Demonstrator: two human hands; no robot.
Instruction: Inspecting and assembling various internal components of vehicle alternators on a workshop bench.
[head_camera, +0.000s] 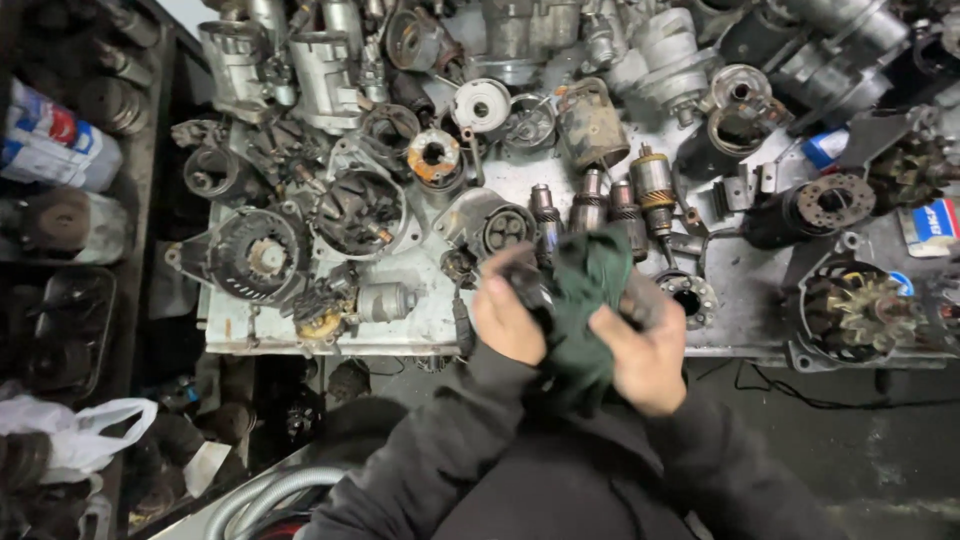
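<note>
A worn grey metal counter (400, 320) fills the view. Left of the counter stand dark shelves (140, 200). Below the counter lies a dusty grey floor (860, 450).

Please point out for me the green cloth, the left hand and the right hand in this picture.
green cloth (590, 275): head view, on its upper folds.
left hand (508, 322): head view, on the back of the hand.
right hand (648, 360): head view, on the back of the hand.

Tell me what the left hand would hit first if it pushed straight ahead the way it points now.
Probably the row of small cylindrical starter parts standing on the bench just beyond the left hand, which grips a dark part wrapped in the green rag. Depth is unclear, so it might pass above them.
</note>
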